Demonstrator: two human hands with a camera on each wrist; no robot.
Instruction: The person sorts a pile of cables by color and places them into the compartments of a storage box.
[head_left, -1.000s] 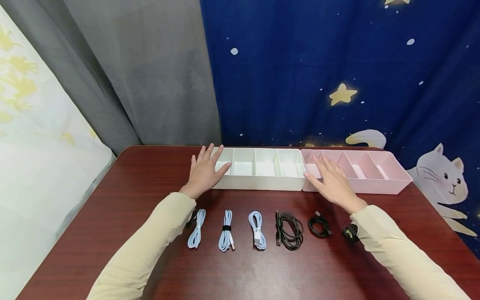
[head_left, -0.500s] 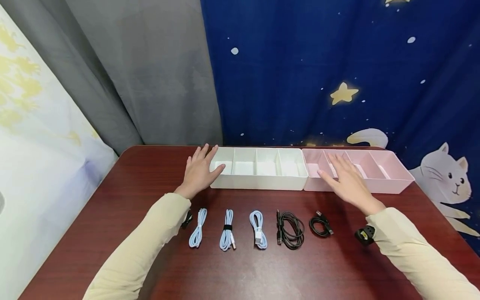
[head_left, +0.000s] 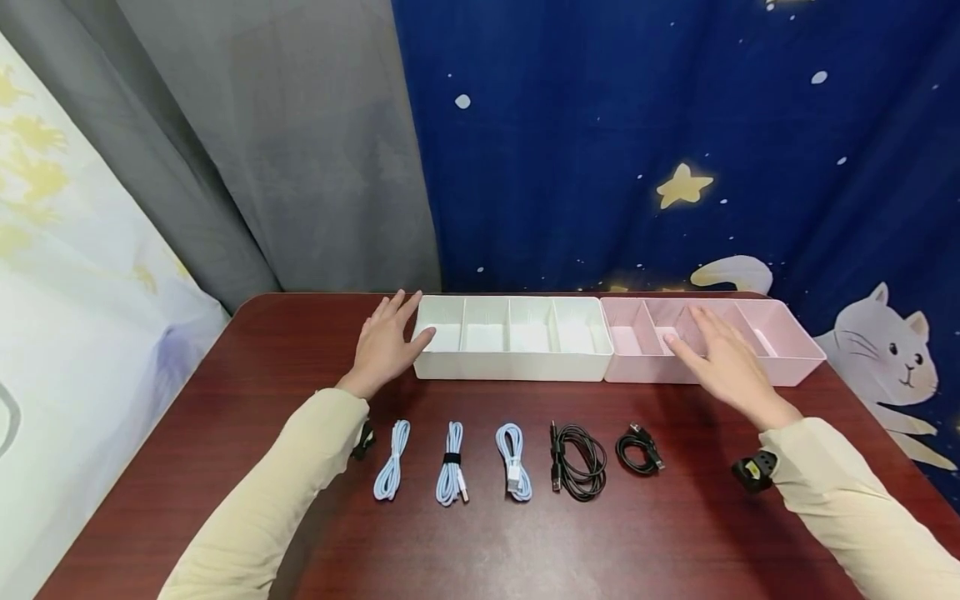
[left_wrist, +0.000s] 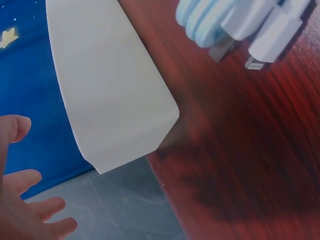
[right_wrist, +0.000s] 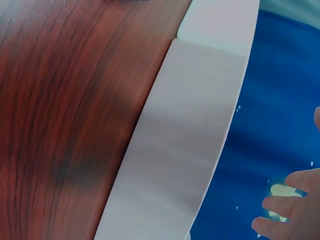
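Note:
My left hand (head_left: 382, 346) is spread at the left end of a white divided storage box (head_left: 513, 365), holding nothing. In the left wrist view its fingers (left_wrist: 47, 207) look apart from the box. Over the pink divided box (head_left: 660, 371) is my right hand (head_left: 727, 362), fingers extended and nothing gripped; whether it touches the rim I cannot tell. Both boxes stand end to end, with bare compartments where visible. In front lie three coiled light-blue cables, a left one (head_left: 392, 460), a strapped one (head_left: 452, 463) and one (head_left: 513, 462), then two black cables, a larger (head_left: 581, 462) and a smaller (head_left: 640, 450).
The dark red wooden table (head_left: 495, 550) carries everything. Behind it hang a grey curtain (head_left: 300, 167) and a blue starry curtain (head_left: 562, 167). A white patterned cloth (head_left: 90, 333) hangs at the left. Each wrist wears a small black device, such as the right one (head_left: 754, 472).
My left hand has moved left, off the white box's first compartment to its end. My right hand has slid right along the pink box. Boxes and cables have stayed put.

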